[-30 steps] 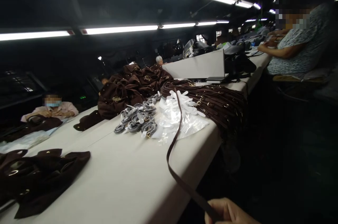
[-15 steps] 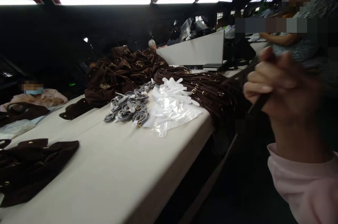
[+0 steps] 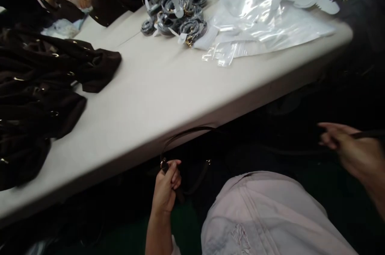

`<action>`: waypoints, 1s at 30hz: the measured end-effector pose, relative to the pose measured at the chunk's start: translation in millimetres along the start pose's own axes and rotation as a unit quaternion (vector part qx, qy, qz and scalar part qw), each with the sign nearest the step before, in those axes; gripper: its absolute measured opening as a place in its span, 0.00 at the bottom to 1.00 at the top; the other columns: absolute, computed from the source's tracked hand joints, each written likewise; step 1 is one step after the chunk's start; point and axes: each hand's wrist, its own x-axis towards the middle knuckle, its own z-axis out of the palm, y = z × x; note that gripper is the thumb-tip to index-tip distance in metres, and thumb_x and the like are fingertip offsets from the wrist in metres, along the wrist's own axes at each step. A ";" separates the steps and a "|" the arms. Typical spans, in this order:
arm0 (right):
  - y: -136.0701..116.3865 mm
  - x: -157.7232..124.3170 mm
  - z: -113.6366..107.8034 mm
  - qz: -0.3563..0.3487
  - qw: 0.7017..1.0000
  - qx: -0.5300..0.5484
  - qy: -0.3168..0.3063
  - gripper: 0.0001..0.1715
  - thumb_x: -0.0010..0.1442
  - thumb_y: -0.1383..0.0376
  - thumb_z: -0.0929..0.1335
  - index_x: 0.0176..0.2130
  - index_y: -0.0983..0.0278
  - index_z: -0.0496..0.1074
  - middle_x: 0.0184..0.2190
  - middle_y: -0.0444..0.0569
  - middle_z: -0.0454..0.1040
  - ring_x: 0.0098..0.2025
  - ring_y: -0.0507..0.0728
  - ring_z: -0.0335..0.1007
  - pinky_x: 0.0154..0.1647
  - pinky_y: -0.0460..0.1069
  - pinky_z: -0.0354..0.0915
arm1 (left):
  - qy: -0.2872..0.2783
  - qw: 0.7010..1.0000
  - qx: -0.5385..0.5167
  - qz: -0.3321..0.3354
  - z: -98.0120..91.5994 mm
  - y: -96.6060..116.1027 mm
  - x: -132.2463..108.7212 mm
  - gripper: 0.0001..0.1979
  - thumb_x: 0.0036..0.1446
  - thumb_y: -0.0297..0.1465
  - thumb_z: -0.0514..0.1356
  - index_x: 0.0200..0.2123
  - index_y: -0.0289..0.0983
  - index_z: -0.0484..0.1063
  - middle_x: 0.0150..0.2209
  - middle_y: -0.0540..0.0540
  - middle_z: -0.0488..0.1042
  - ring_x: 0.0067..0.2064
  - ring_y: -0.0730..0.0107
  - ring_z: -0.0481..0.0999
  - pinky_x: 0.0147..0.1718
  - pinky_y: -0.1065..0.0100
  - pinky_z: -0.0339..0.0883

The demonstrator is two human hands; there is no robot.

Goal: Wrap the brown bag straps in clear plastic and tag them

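Our left hand [image 3: 167, 183] has its grip clamped on a long, thin, dark brown strap [image 3: 186, 130], by a gold-coloured metal fitting [image 3: 163, 164]; our right hand [image 3: 345, 140] has its grip closed on a dark length, seemingly that same strap. It bows before the white-topped counter [image 3: 144, 102], uncoiled and unwrapped. Beyond lie flat, clear plastic bags [image 3: 258, 30], then dark, ring-shaped coils [image 3: 165, 22]; we judge those coils done and this 1 strap unfinished.

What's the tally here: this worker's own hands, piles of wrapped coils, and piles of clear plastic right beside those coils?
Hands: 2, left hand and right hand, each gripping dark strap
Piles of wrapped coils: 1
Piles of clear plastic: 1
Total: 4
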 end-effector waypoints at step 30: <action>-137.7 -20.6 119.8 0.060 0.792 0.170 -0.584 0.35 0.64 0.43 0.63 0.30 0.70 0.77 0.26 0.50 0.76 0.29 0.51 0.72 0.34 0.46 0.69 | -0.295 0.499 0.459 0.673 125.7 1.3 -64.0 0.09 0.60 0.24 0.59 0.43 0.33 0.74 0.20 0.52 0.65 0.23 0.71 0.62 0.20 0.67 0.54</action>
